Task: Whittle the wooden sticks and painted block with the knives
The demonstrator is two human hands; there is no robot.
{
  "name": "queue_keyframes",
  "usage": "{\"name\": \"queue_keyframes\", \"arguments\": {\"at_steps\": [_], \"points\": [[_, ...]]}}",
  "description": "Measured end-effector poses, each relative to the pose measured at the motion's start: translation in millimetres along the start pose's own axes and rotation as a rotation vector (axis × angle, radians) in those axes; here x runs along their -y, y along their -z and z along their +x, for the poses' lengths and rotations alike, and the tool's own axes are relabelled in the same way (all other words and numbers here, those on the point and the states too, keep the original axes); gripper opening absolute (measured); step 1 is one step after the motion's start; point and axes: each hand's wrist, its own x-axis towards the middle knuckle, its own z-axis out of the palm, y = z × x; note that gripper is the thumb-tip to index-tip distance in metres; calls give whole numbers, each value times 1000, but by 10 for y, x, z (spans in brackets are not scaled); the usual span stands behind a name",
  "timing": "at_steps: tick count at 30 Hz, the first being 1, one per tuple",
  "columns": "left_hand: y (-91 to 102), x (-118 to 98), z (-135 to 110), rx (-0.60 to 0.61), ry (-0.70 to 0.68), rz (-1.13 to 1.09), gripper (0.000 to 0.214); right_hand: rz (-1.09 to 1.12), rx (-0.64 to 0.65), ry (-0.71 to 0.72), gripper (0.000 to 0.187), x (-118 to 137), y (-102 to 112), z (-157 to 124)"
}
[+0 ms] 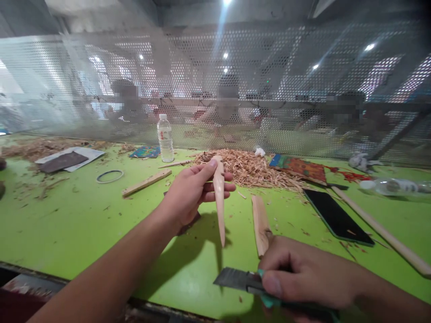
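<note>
My left hand (pixel 191 193) pinches a pale, pointed piece of carved wood (pixel 219 197) between thumb and fingers, its tapered tip hanging down toward the table. In my right hand (pixel 299 269) is a utility knife (pixel 237 279), its wide blade extended and pointing left, with green showing around the grip. The blade is below the wood's tip and apart from it. Just beyond my right hand lies a flat strip of wood (pixel 260 220) on the green table (pixel 111 229). Something dark under my left hand is mostly hidden.
A heap of wood shavings (pixel 256 168) lies at the back, before a perforated screen (pixel 188 85) with people behind it. Around it are a water bottle (pixel 165 139), a wooden bar (pixel 147 183), a ring (pixel 110 176), a phone (pixel 336 215), a long rod (pixel 380 229) and a lying bottle (pixel 393 187).
</note>
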Motion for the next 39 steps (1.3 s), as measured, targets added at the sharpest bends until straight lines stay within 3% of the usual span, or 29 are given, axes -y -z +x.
{"name": "queue_keyframes", "arguments": {"at_steps": [6,9,13,17,21,27,34,39], "points": [[-11,-25,-33,-31,-119,133,24,-2,19,-68,59,-25,66,56],[-15,-27,-46,-33,-133,158,23,34,-26,20,61,-30,79,61],[-27,-15,-61,-18,-135,178,22,87,-180,185,57,-26,103,51],[-44,13,-79,14,-123,143,21,70,-255,221,57,-9,99,51],[-48,20,-75,26,-128,112,23,61,-241,175,57,-7,49,65],[-35,-3,-50,-12,-151,109,25,55,-96,52,58,-22,-23,74],[-49,12,-72,41,-125,83,24,102,-253,222,58,-5,41,51],[-45,24,-68,53,-110,65,24,97,-239,214,57,9,35,77]]}}
